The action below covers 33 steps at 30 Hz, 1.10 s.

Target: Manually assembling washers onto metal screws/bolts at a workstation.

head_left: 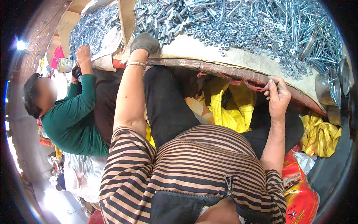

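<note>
My left hand [144, 43], in a grey glove, is at the table's near edge beside a pile of short metal sleeves [173, 18]. Its fingers look curled, and whatever they may hold is hidden. Bare, my right hand [278, 95] is at the front rim farther right, thumb and forefinger pinched together at the end of a frayed red strip [256, 88] along the edge. Beyond it lie loose nuts and washers [238, 39] and a heap of long thin bolts [317, 35].
A wooden divider [127, 18] splits the heaps. At left sits a co-worker in a green top [74, 115], one hand [83, 54] at the table. Metal bowls [328, 87] stand at the right end. Yellow sacks [233, 108] and red bags [300, 198] lie below.
</note>
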Each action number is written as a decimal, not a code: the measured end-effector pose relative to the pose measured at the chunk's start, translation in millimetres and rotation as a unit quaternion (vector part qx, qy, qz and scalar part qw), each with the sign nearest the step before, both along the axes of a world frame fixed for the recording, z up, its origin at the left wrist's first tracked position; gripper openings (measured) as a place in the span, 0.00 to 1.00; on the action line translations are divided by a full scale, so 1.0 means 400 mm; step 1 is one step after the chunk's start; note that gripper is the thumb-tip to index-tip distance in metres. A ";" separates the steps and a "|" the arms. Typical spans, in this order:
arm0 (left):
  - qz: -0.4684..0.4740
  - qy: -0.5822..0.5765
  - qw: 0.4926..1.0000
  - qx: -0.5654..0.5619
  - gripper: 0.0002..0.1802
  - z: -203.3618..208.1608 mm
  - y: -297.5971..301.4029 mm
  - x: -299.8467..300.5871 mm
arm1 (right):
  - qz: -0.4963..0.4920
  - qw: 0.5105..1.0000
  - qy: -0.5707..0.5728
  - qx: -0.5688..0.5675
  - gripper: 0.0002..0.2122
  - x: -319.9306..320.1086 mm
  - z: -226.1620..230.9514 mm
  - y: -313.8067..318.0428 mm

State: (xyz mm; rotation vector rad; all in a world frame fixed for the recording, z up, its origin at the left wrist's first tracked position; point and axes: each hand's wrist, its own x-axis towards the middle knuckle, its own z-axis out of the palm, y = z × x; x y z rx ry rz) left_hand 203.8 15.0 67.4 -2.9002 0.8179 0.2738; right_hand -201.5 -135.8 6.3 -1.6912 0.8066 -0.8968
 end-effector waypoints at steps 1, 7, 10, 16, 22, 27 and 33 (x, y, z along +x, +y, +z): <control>-0.006 -0.004 1.000 0.024 0.22 -0.002 0.006 0.007 | -0.002 1.000 0.004 -0.006 0.05 0.000 -0.001 0.001; 0.120 0.187 0.864 -0.451 0.12 -0.062 0.136 0.055 | 0.000 1.000 0.004 -0.010 0.05 -0.002 -0.005 -0.001; 0.171 0.300 0.718 -0.604 0.08 -0.060 0.149 0.019 | -0.003 1.000 0.007 -0.002 0.05 0.001 0.005 -0.002; -0.101 -0.056 0.962 -0.248 0.19 -0.066 0.087 -0.038 | 0.001 1.000 0.002 -0.007 0.05 -0.001 -0.005 -0.002; -0.054 -0.094 0.991 -0.084 0.19 -0.071 0.039 -0.087 | 0.015 1.000 -0.005 -0.012 0.06 -0.003 -0.006 -0.001; 0.008 0.245 0.809 -0.534 0.08 -0.058 0.166 -0.064 | -0.002 1.000 -0.004 -0.002 0.05 -0.001 -0.002 0.005; 0.059 0.380 0.595 -0.705 0.09 -0.018 0.179 -0.073 | -0.018 1.000 -0.005 -0.011 0.05 -0.005 -0.005 0.004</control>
